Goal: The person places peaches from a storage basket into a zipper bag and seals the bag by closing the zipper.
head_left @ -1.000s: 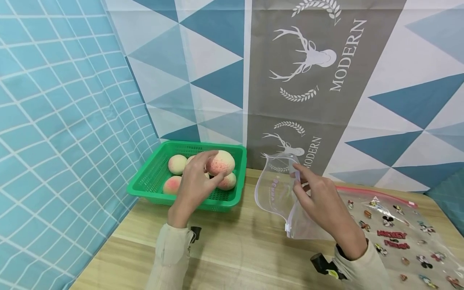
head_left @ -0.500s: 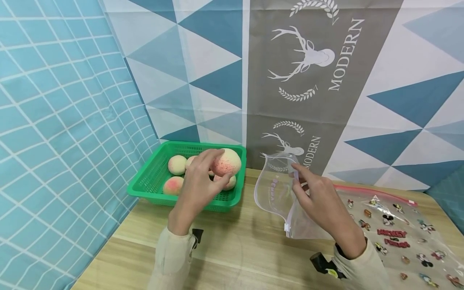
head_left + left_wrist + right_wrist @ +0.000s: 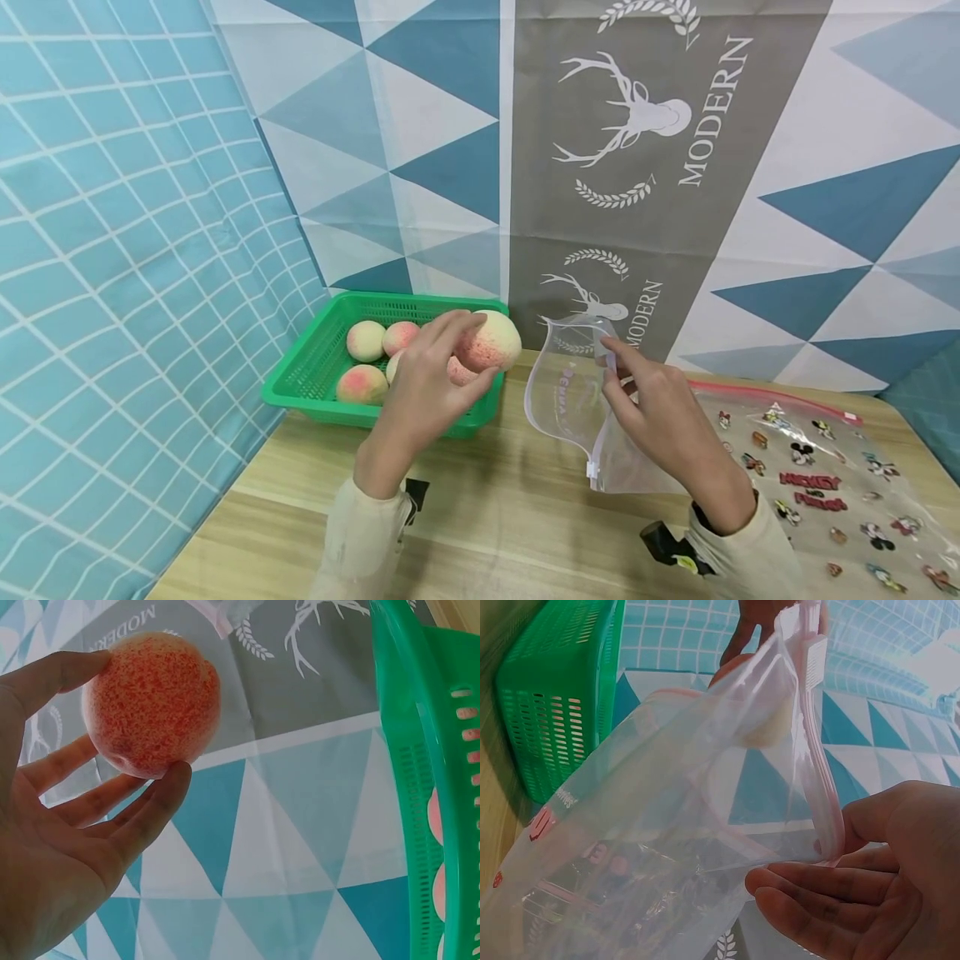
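Note:
A peach [image 3: 491, 340], pale yellow with a speckled red side, is gripped by my left hand [image 3: 427, 379] between thumb and fingertips above the right rim of a green basket [image 3: 315, 407]. In the left wrist view the red side of the peach [image 3: 154, 705] faces the camera. My right hand [image 3: 667, 417] pinches the edge of a clear zip bag [image 3: 566, 392], whose mouth gapes toward the left. The bag's slider [image 3: 592, 469] hangs at its lower front. In the right wrist view the film of the bag [image 3: 652, 795] partly veils the peach.
Several more peaches [image 3: 362, 385] lie in the basket. A larger clear bag with cartoon prints and a red zip [image 3: 817, 500] lies flat on the wooden table [image 3: 480, 533] at the right. Patterned cloth [image 3: 442, 167] hangs behind the table.
My left hand has carried the peach rightward, from over the basket toward the zip bag. The right hand and the bag have barely moved.

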### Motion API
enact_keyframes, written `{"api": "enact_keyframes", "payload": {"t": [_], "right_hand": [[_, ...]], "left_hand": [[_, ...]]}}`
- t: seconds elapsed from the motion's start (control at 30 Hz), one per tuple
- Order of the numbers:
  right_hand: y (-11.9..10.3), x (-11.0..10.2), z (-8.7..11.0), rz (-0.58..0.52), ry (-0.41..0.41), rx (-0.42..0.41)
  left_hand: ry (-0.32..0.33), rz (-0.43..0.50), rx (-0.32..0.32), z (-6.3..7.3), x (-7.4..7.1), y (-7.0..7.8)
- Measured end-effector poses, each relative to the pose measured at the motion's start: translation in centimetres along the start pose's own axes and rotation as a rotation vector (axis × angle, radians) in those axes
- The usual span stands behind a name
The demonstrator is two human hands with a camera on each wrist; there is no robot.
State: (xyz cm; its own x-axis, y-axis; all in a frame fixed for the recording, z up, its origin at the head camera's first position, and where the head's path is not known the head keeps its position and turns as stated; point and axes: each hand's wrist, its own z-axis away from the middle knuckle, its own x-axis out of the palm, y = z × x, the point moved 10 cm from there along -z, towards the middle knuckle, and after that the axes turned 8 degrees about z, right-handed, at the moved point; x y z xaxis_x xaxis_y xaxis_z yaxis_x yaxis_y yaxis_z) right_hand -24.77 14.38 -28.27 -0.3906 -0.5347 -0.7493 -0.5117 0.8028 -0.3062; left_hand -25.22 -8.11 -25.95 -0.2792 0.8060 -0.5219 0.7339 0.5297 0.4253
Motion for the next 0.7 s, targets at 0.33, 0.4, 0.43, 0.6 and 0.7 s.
{"api": "enact_keyframes", "payload": {"t": [0.33,0.4,0.43,0.6,0.7], "right_hand": [[0.0,-0.1,-0.1,0.001,0.003,0.0],[-0.1,-0.1,-0.1,0.002,-0.001,0.0],[-0.1,-0.1,-0.1,0.003,-0.002,0.0],[0.0,0.0,0.0,0.003,-0.005,0.002],[0.0,0.0,0.0,0.005,-0.004,0.003]], "left_hand": [[-0.032,-0.002,0.067,0.0,1.2,1.9],[-0.045,0.001,0.072,0.1,1.5,2.2],[-0.05,0.001,0.071,0.1,1.6,2.3],[-0.084,-0.012,0.061,0.3,2.4,2.7],[-0.102,-0.026,0.06,0.4,2.8,3.0]]}}
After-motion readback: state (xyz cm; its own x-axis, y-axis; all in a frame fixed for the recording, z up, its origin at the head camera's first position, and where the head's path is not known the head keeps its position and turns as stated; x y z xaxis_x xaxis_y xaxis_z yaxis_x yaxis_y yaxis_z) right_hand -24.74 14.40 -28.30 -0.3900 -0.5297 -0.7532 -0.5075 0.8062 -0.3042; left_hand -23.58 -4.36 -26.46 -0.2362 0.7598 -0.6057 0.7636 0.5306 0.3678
